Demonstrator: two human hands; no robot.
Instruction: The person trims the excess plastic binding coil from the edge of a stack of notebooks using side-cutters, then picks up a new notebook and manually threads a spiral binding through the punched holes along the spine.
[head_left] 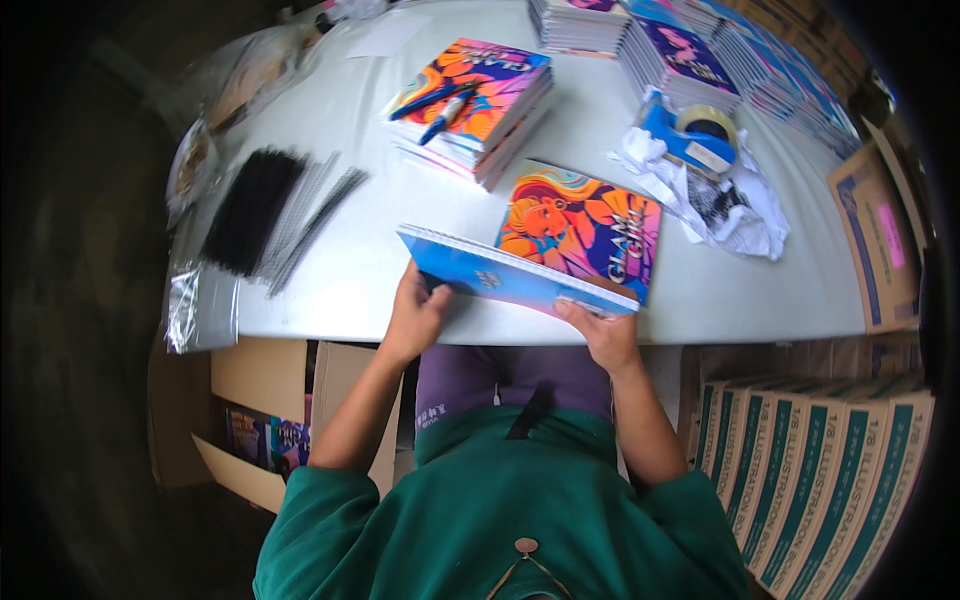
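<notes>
A blue notebook (515,283) is held tilted over the table's near edge, its row of punched holes or binding along the upper long side. My left hand (420,312) grips its left end, and my right hand (600,330) grips the right end with the thumb on the blue cover. Just behind it, a notebook with a colourful illustrated cover (585,220) lies flat, partly covered by the held one. Farther back, pens (447,112) rest on a stack of similar notebooks (490,95). Left of my hands lies a bundle of black binding coils (255,210).
A blue tape dispenser (690,140) sits by crumpled white paper (745,205). More notebook stacks (685,60) stand at the back right. An open carton (255,385) is below left. Several cardboard boxes (820,470) line the lower right, and clear plastic bags (250,75) lie far left.
</notes>
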